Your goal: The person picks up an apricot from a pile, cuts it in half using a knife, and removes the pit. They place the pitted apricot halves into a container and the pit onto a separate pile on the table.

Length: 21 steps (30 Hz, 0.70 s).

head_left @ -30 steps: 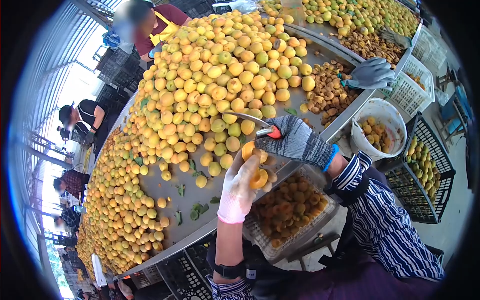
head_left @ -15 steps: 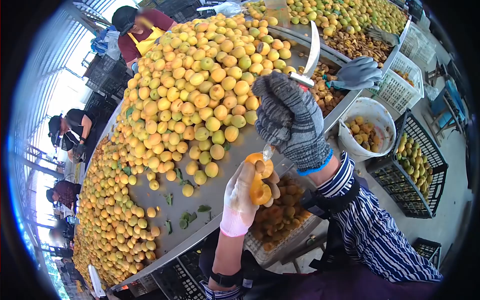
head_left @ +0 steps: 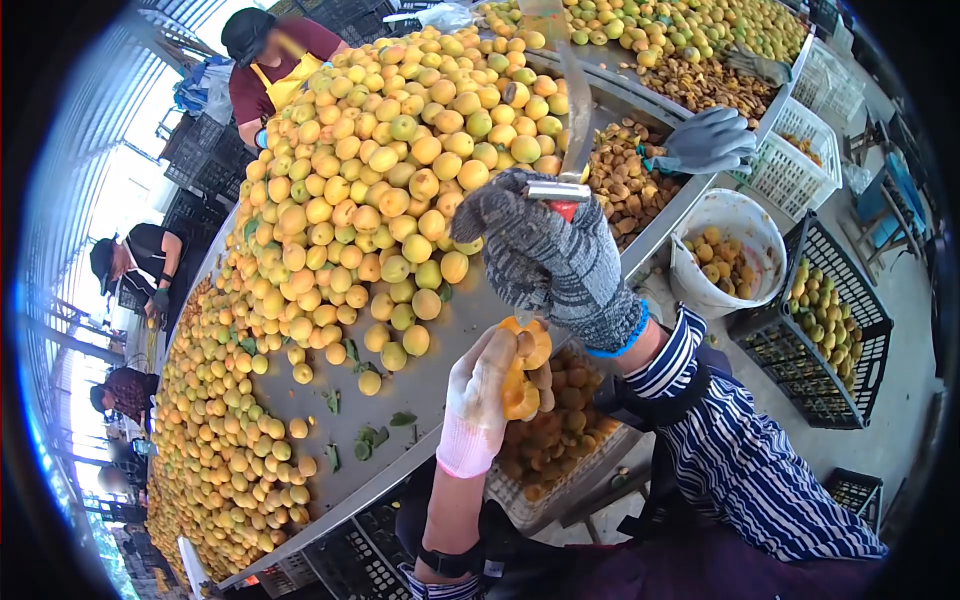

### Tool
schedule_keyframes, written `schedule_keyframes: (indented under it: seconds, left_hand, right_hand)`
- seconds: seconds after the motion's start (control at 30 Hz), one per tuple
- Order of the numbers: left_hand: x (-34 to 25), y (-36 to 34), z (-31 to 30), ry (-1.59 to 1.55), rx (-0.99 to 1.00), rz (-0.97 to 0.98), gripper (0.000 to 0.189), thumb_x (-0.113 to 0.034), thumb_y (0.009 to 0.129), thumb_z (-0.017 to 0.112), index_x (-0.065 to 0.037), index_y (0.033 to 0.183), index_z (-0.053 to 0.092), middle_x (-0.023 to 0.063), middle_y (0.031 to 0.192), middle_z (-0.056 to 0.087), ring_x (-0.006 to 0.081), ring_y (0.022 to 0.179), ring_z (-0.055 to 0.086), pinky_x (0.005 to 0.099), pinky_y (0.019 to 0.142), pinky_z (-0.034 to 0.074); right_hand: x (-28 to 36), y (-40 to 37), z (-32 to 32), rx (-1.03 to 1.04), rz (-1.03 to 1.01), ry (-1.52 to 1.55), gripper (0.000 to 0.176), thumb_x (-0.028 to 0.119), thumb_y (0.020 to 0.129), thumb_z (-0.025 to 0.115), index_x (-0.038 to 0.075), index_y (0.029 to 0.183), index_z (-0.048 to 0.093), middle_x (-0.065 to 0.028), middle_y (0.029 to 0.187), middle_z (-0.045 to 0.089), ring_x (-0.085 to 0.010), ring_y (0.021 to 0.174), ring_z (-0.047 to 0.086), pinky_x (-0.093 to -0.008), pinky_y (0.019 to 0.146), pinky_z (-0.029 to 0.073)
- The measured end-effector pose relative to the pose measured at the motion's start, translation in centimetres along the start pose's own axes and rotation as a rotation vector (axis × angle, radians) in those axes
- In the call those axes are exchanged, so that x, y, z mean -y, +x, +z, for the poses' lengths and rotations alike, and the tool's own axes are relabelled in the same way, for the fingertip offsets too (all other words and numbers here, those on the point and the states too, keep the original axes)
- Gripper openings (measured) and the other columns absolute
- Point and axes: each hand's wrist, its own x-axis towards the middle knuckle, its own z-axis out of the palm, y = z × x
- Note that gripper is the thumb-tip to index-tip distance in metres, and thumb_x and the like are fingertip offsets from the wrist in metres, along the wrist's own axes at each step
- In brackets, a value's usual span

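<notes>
My left hand (head_left: pixel 478 400), in a white and pink glove, is closed around a split apricot (head_left: pixel 522 385). Its orange flesh faces right and the brown pit shows in the upper half. Just above it, my right hand (head_left: pixel 555 255), in a grey knit glove, grips a knife (head_left: pixel 578 125) by its red handle. The long blade points up, away from the fruit. A small pale tip below the right fist meets the top of the apricot, mostly hidden. Beneath my hands, a crate holds many opened apricots (head_left: pixel 560 415).
Piled whole apricots (head_left: pixel 370 190) cover the metal table (head_left: pixel 465 345). Brown pits (head_left: pixel 625 175) and a grey glove (head_left: pixel 705 145) lie at its right side. A white bucket (head_left: pixel 690 285) and a black crate (head_left: pixel 775 365) stand on the floor. Co-workers (head_left: pixel 270 75) work along the far left side.
My right hand has shifted left and its wrist has turned, so the blade now leans left. The apricot has tilted slightly in my left hand, and less of the small tip shows.
</notes>
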Motion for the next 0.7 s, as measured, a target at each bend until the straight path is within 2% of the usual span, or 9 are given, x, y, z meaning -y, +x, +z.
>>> schedule_keyframes:
  seconds: [0.13, 0.2, 0.27, 0.3, 0.33, 0.4, 0.43, 0.53, 0.7]
  left_hand:
    - [0.7, 0.1, 0.0, -0.003, -0.097, -0.011, 0.046, -0.044, 0.092, 0.041, 0.001, 0.094, 0.053, 0.0089, 0.066, 0.054, 0.0134, 0.052, 0.051, 0.0228, 0.049, 0.037]
    - [1.5, 0.5, -0.8, 0.169, -0.142, 0.094, 0.042, -0.039, 0.092, 0.042, 0.001, 0.091, 0.053, 0.0087, 0.069, 0.055, 0.0130, 0.050, 0.050, 0.0229, 0.050, 0.038]
    - [0.9, 0.2, -2.2, 0.255, -0.149, 0.146, 0.040, -0.036, 0.092, 0.043, 0.002, 0.090, 0.053, 0.0086, 0.071, 0.055, 0.0140, 0.054, 0.052, 0.0243, 0.053, 0.040]
    - [0.6, 0.0, -2.5, 0.342, -0.157, 0.201, 0.039, -0.034, 0.093, 0.043, 0.003, 0.090, 0.053, 0.0084, 0.074, 0.055, 0.0149, 0.058, 0.054, 0.0256, 0.056, 0.042]
    - [0.0, -0.1, -2.4, 0.343, -0.157, 0.200, 0.039, -0.034, 0.093, 0.043, 0.003, 0.090, 0.053, 0.0084, 0.074, 0.055, 0.0149, 0.058, 0.054, 0.0256, 0.056, 0.042]
    - [-1.3, -0.1, -1.9, 0.231, -0.140, 0.137, 0.029, -0.025, 0.093, 0.044, 0.003, 0.098, 0.053, 0.0105, 0.087, 0.056, 0.0164, 0.069, 0.054, 0.0269, 0.067, 0.044]
    - [-0.2, 0.3, -2.0, 0.384, -0.207, 0.332, 0.031, -0.026, 0.094, 0.043, 0.003, 0.098, 0.053, 0.0119, 0.088, 0.056, 0.0176, 0.069, 0.056, 0.0282, 0.068, 0.045]
    - [1.4, 1.0, -3.0, 0.584, -0.176, 0.622, 0.033, -0.026, 0.094, 0.043, 0.003, 0.106, 0.052, 0.0130, 0.087, 0.056, 0.0180, 0.072, 0.058, 0.0287, 0.068, 0.046]
    - [1.2, 0.8, -1.5, -0.193, -0.088, 0.031, 0.040, -0.026, 0.093, 0.049, 0.003, 0.120, 0.047, 0.0152, 0.113, 0.054, 0.0221, 0.077, 0.061, 0.0286, 0.068, 0.048]
  right_hand:
    - [-2.8, -0.4, -0.6, 0.164, -0.141, -0.016, 0.024, 0.019, 0.086, 0.065, 0.006, 0.105, 0.060, -0.0069, 0.102, 0.064, -0.0103, 0.088, 0.060, -0.0246, 0.071, 0.048]
    - [-1.9, -0.8, -1.0, 0.169, -0.073, -0.149, 0.026, 0.020, 0.085, 0.066, 0.005, 0.106, 0.060, -0.0069, 0.102, 0.063, -0.0104, 0.092, 0.060, -0.0254, 0.076, 0.049]
    - [-1.5, -1.4, -1.1, 0.196, 0.150, -0.009, 0.029, 0.022, 0.084, 0.068, 0.003, 0.104, 0.060, -0.0057, 0.094, 0.065, -0.0102, 0.081, 0.062, -0.0248, 0.070, 0.050]
    - [-4.0, -0.3, -0.2, 0.061, -0.511, -0.410, 0.027, 0.022, 0.084, 0.067, 0.004, 0.103, 0.061, -0.0029, 0.079, 0.065, -0.0072, 0.062, 0.058, -0.0210, 0.054, 0.046]
    - [-4.3, -0.5, -0.9, 0.060, -0.511, -0.410, 0.027, 0.022, 0.084, 0.067, 0.004, 0.103, 0.061, -0.0029, 0.079, 0.065, -0.0072, 0.062, 0.058, -0.0210, 0.054, 0.046]
    - [-1.8, -0.7, -0.6, 0.091, 0.186, 0.291, 0.025, 0.022, 0.085, 0.066, 0.002, 0.098, 0.060, -0.0088, 0.078, 0.065, -0.0065, 0.051, 0.054, -0.0191, 0.043, 0.042]
    - [-1.5, -0.6, 0.8, -0.154, 0.165, 0.192, 0.023, 0.024, 0.086, 0.065, 0.002, 0.091, 0.061, -0.0038, 0.065, 0.060, -0.0037, 0.039, 0.041, -0.0186, 0.034, 0.032]
    - [-0.6, 0.2, -0.6, -0.041, -0.014, 0.148, 0.022, 0.023, 0.087, 0.063, 0.002, 0.090, 0.062, 0.0013, 0.056, 0.053, -0.0037, 0.039, 0.041, -0.0187, 0.034, 0.031]
    - [1.1, 0.2, -0.6, -0.126, 0.049, 0.328, 0.015, 0.020, 0.088, 0.061, 0.005, 0.091, 0.063, -0.0027, 0.071, 0.063, -0.0041, 0.040, 0.042, -0.0200, 0.036, 0.034]
